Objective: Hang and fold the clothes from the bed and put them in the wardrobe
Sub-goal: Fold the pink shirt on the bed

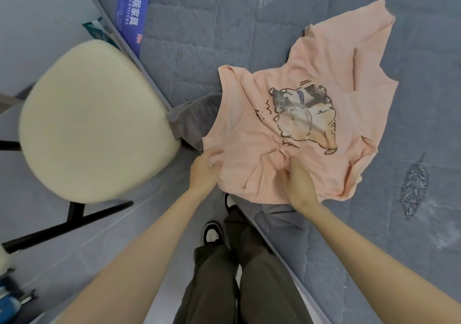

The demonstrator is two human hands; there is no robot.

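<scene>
A peach T-shirt (pixel 314 79) with a cartoon animal print lies rumpled on the grey mattress (pixel 199 37), its near part hanging over the edge. My left hand (pixel 203 171) grips the shirt's left corner, fabric bunched in the fingers. My right hand (pixel 300 181) pinches a fold of the same shirt near its lower middle. A grey garment (pixel 192 121) lies partly under the shirt at the mattress edge; more grey cloth shows below the shirt near my right wrist.
A cream cushioned chair (pixel 92 119) on black legs stands close on the left, touching the mattress edge. A blue printed label (pixel 132 9) runs across the mattress at the top. My legs and shoes (pixel 212 231) are on the grey tiled floor below.
</scene>
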